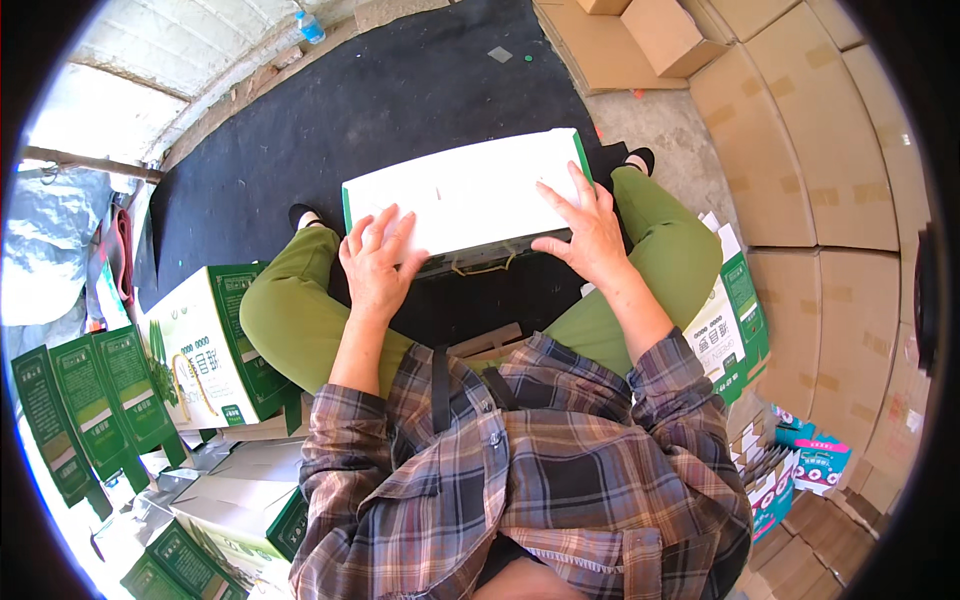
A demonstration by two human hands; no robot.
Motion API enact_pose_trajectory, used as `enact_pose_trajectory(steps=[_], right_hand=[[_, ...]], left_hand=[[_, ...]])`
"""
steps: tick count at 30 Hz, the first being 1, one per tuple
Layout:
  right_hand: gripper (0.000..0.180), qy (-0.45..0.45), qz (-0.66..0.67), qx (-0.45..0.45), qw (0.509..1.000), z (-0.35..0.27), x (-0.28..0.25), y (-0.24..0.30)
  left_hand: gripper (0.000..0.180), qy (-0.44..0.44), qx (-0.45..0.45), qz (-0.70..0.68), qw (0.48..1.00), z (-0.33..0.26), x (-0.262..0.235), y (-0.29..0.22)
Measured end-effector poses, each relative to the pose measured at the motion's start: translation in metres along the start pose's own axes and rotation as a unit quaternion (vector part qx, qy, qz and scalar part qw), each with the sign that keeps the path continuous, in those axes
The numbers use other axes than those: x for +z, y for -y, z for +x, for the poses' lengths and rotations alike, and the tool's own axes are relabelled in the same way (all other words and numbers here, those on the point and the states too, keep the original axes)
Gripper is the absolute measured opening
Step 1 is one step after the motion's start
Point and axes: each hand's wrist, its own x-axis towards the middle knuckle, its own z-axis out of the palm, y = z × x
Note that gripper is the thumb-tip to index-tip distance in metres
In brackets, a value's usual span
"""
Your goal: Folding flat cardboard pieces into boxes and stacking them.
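Note:
A white-topped carton with green side edges sits between my knees, its near face dark with a pale cord handle. My left hand rests on the near left part of the top, fingers spread. Toward the right end, my right hand lies with fingers apart on the same top, its thumb by the near edge. Neither hand grips anything. The far side and the underside of the carton are hidden.
Black matting covers the floor ahead. Green and white cartons stand beside my left leg, with several green flaps sticking out. Another printed carton is by my right leg. Brown cardboard boxes are stacked along the right. A blue bottle lies far left.

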Motion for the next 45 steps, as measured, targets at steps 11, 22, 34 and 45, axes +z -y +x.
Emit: enact_pose_trajectory(steps=[11,22,34,45], right_hand=[[0.049,0.015,-0.027,-0.008,0.999,-0.004,0.004,-0.002],[0.047,0.018,0.013,-0.018,1.000,-0.006,-0.005,-0.009],[0.046,0.151,0.407,0.401,0.806,0.032,0.056,-0.131],[0.053,0.035,0.580,0.312,0.752,0.041,0.009,-0.101]], left_hand=[[0.053,0.094,0.002,0.034,0.995,-0.002,-0.001,-0.005],[0.060,0.065,-0.002,0.027,0.998,-0.006,-0.007,-0.013],[0.063,0.049,-0.522,-0.582,0.622,0.021,0.033,0.069],[0.034,-0.041,-0.346,-0.727,0.592,0.011,0.007,0.071]])
